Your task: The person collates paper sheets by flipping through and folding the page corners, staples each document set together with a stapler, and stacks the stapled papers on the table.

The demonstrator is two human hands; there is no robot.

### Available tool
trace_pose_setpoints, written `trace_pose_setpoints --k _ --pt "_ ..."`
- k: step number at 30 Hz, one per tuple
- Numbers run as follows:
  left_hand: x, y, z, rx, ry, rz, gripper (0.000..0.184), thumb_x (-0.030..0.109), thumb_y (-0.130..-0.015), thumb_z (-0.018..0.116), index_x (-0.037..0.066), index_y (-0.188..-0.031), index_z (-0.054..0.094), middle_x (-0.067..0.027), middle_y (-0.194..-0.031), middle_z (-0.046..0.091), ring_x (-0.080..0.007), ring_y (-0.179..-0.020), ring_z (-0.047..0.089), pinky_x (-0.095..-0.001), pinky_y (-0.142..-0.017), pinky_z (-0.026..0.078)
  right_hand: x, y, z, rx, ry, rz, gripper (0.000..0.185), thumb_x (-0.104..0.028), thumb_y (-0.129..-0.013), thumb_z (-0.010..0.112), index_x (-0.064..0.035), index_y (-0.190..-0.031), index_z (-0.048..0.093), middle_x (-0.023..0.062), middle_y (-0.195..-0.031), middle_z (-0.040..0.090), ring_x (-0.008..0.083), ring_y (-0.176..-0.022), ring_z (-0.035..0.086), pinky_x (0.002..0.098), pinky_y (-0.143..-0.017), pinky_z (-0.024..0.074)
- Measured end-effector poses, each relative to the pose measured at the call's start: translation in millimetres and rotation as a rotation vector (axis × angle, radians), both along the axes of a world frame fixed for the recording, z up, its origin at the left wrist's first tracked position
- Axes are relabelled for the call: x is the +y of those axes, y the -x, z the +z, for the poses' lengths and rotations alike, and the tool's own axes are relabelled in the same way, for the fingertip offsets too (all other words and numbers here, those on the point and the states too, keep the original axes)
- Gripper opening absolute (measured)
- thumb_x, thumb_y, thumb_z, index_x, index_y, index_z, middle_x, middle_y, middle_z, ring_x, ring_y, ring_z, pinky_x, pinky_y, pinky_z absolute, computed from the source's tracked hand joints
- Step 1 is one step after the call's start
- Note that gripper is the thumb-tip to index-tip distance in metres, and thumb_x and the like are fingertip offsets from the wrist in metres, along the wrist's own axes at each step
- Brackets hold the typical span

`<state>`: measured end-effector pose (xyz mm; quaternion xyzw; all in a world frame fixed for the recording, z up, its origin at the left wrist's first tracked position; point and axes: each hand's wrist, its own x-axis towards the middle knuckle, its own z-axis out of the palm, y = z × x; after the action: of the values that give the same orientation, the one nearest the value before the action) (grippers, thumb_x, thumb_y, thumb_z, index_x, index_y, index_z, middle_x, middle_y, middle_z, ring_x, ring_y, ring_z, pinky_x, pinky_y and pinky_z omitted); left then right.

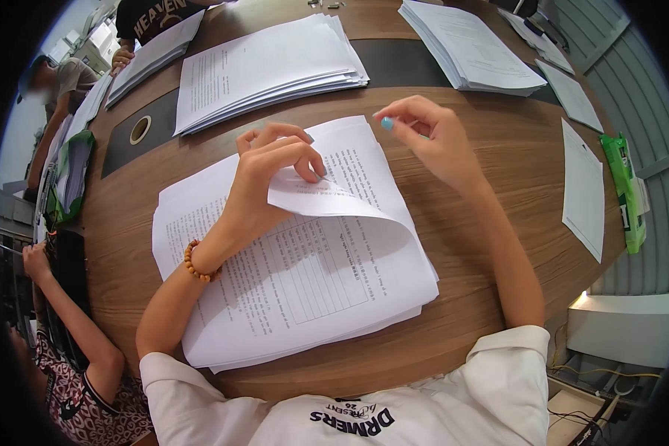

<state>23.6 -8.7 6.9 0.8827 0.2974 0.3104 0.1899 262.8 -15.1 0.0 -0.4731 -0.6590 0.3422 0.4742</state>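
A stack of printed sheets (pixel 312 290) lies on the brown wooden table (pixel 490 141) in front of me. My left hand (pixel 271 163) pinches the far corner of the top sheet, which is lifted and curls back over the printed page with a table grid below it. Beyond the far right corner of the stack, my right hand (pixel 435 137) is raised above the table, touching no paper. Its thumb and index finger are close together, with blue nail polish showing; whether something small is between them cannot be made out.
More paper stacks (pixel 267 70) (pixel 476 56) stand across the table. A tape roll (pixel 140 130) lies at the left, a single sheet (pixel 583 192) and a green packet (pixel 626 193) at the right. Other people are at the left and far left edges.
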Motion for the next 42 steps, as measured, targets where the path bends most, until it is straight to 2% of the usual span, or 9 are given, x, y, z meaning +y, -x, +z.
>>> trace_pose_setpoints --k 9,12,14,17,23,30,32,35,42 --pt "0.8 0.6 -2.6 -0.022 -0.038 -0.038 0.031 0.011 -0.05 0.083 0.014 -0.061 0.053 0.0069 -0.082 0.062 -0.0153 -0.098 0.048 -0.0383 -0.088 0.022 -1.4 11.0 -19.4 -0.414 -0.181 0.021 0.026 -0.017 -0.076 0.064 -0.0041 -0.098 0.062 0.0155 -0.107 0.049 0.0258 -0.101 0.049 0.0327 -0.083 0.0423" --pt "0.6 0.4 -1.6 -0.023 -0.031 -0.04 0.031 0.012 -0.051 0.082 0.014 -0.061 0.053 0.0071 -0.082 0.062 -0.0152 -0.097 0.048 -0.0378 -0.087 0.022 4.0 9.0 -15.5 -0.315 -0.11 0.077 0.025 -0.018 -0.074 0.065 -0.0043 -0.095 0.062 0.015 -0.106 0.049 0.0239 -0.096 0.052 0.0325 -0.081 0.0427" --pt "0.0 -0.1 -0.1 -0.01 -0.01 -0.035 0.031 0.012 -0.051 0.082 0.014 -0.061 0.052 0.0071 -0.082 0.062 -0.0151 -0.097 0.048 -0.0375 -0.087 0.022 9.0 9.0 -14.6 -0.239 0.017 0.097 0.022 -0.014 -0.074 0.066 -0.0028 -0.092 0.06 0.0086 -0.109 0.05 0.0093 -0.083 0.052 0.0198 -0.059 0.0417" --pt "-0.3 -0.7 -0.2 -0.023 -0.004 -0.04 0.031 0.012 -0.051 0.082 0.014 -0.061 0.052 0.0072 -0.082 0.062 -0.0149 -0.096 0.048 -0.0368 -0.087 0.022 13.1 16.7 -15.5 -0.245 0.028 -0.006 0.022 -0.016 -0.069 0.068 -0.0032 -0.086 0.062 0.0117 -0.096 0.057 0.0148 -0.082 0.058 0.0263 -0.071 0.0463" --pt "0.0 -0.3 -0.8 -0.034 0.006 -0.048 0.031 0.01 -0.051 0.081 0.013 -0.062 0.052 0.0063 -0.082 0.061 -0.0152 -0.096 0.048 -0.0356 -0.087 0.022 17.5 20.4 -10.0 -0.126 0.065 -0.112 0.019 -0.014 -0.069 0.069 0.0009 -0.081 0.066 0.0107 -0.067 0.064 0.0156 -0.061 0.061 0.0242 -0.061 0.0482" --pt "-1.4 0.5 0.3 -0.051 0.009 -0.05 0.03 0.006 -0.052 0.08 0.012 -0.062 0.052 0.0053 -0.086 0.06 -0.0155 -0.097 0.047 -0.0357 -0.087 0.022 3.7 29.0 3.0 -0.329 -0.174 -0.144 0.012 -0.008 -0.071 0.065 -0.0013 -0.081 0.068 0.0151 -0.068 0.064 0.0216 -0.059 0.061 0.0273 -0.057 0.0475" --pt "-2.2 0.1 0.4 -0.078 -0.005 -0.027 0.03 0.006 -0.05 0.08 0.011 -0.062 0.052 0.0017 -0.096 0.059 -0.0156 -0.101 0.046 -0.0362 -0.089 0.022 0.9 30.2 1.5 -0.365 -0.452 -0.112 0.017 -0.004 -0.073 0.066 -0.0042 -0.09 0.067 0.0094 -0.08 0.062 0.0087 -0.058 0.055 0.0201 -0.05 0.0446" --pt "-7.9 -7.7 2.0 -0.224 -0.091 0.059 0.031 0.006 -0.049 0.081 0.011 -0.061 0.053 -0.0023 -0.104 0.056 -0.016 -0.104 0.044 -0.0361 -0.091 0.023 -4.1 36.0 6.5 -0.413 -0.602 -0.168 0.033 0.001 -0.071 0.066 -0.0078 -0.103 0.063 0.008 -0.091 0.056 0.0074 -0.062 0.055 0.0199 -0.052 0.0481" --pt "-1.0 -3.3 -2.2 -0.179 -0.076 0.014 0.03 0.007 -0.052 0.079 0.01 -0.066 0.053 -0.0057 -0.1 0.057 -0.0186 -0.096 0.049 -0.0367 -0.092 0.025 -22.7 46.5 27.5 -0.191 -0.545 -0.028 0.05 -0.002 -0.072 0.068 -0.0076 -0.119 0.052 0.0106 -0.1 0.051 0.0114 -0.068 0.059 0.0225 -0.062 0.0506"
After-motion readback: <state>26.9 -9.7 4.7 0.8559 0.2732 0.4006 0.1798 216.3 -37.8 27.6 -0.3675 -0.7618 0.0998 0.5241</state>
